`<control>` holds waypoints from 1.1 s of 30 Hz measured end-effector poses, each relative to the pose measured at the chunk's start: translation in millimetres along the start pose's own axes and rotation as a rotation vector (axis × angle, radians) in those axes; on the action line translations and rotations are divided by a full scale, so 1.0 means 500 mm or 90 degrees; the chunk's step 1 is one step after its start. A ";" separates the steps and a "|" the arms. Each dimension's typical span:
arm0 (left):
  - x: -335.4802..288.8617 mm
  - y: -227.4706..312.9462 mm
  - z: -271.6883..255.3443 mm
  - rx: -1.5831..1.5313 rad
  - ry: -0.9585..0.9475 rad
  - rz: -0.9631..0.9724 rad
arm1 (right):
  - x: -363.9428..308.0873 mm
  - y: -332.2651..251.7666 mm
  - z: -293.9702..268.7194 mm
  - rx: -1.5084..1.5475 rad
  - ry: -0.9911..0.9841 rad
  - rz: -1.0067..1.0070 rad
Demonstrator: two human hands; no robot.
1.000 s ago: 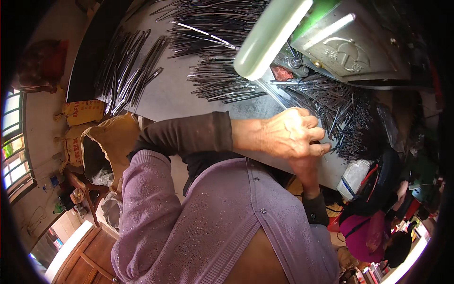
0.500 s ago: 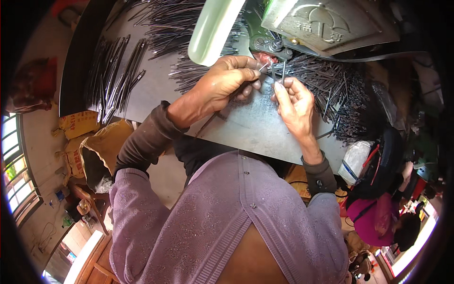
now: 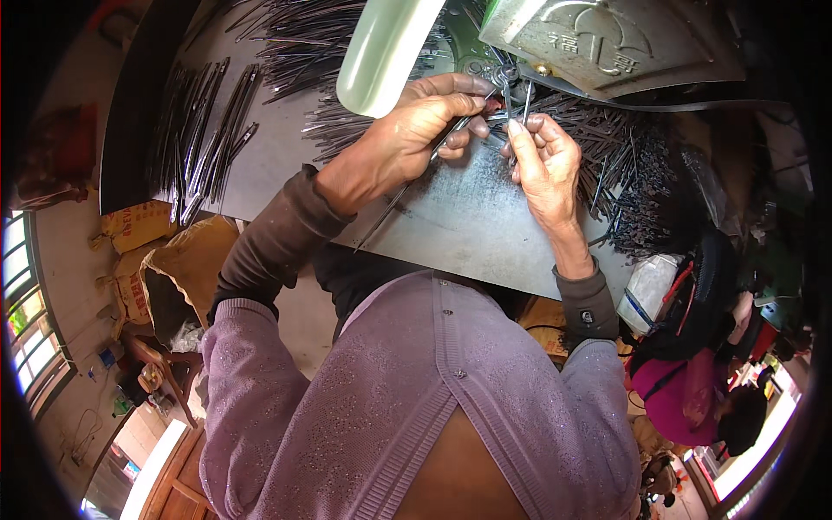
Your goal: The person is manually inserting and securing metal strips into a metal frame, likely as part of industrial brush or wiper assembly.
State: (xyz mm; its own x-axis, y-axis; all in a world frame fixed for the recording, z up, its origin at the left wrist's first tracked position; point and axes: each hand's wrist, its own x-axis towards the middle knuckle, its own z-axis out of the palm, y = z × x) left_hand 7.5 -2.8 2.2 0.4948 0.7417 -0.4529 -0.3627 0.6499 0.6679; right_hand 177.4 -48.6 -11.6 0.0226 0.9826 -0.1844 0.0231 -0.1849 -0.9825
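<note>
My left hand (image 3: 425, 126) is closed, thumb against fingers, on a long thin dark metal strip (image 3: 386, 218) that slants down toward the table's near edge. Close beside it, my right hand (image 3: 546, 169) pinches thin metal strips (image 3: 528, 97), whose tips stick up above the fingers. Both hands are raised over the metal table (image 3: 468, 232), in front of the bolted part of a machine (image 3: 482, 68). Behind the fingertips a small patch of red shows, mostly hidden. A large heap of short dark metal strips (image 3: 620, 165) lies right of my right hand.
A pale green rounded guard (image 3: 364, 82) hangs just above my left hand. A metal machine cover (image 3: 611, 48) with a raised umbrella emblem juts in at upper right. Bundles of long strips (image 3: 204, 130) lie at the table's left, more (image 3: 312, 43) at the back. A sack (image 3: 195, 260) stands left below.
Both hands have shifted slightly, the right one up and to the right. The long strip under my left hand now shows plainly, slanting down toward the table edge.
</note>
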 end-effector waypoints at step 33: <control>0.060 -0.019 0.024 0.224 0.065 0.337 | 0.046 0.000 0.015 0.156 0.010 -0.017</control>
State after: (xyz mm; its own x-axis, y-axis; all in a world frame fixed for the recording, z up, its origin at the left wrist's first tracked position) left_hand 35.3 11.1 -11.0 0.2356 0.9705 -0.0515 -0.2473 0.1111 0.9626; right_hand 170.6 -25.7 -16.2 0.0407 0.9864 -0.1594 -0.2189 -0.1469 -0.9646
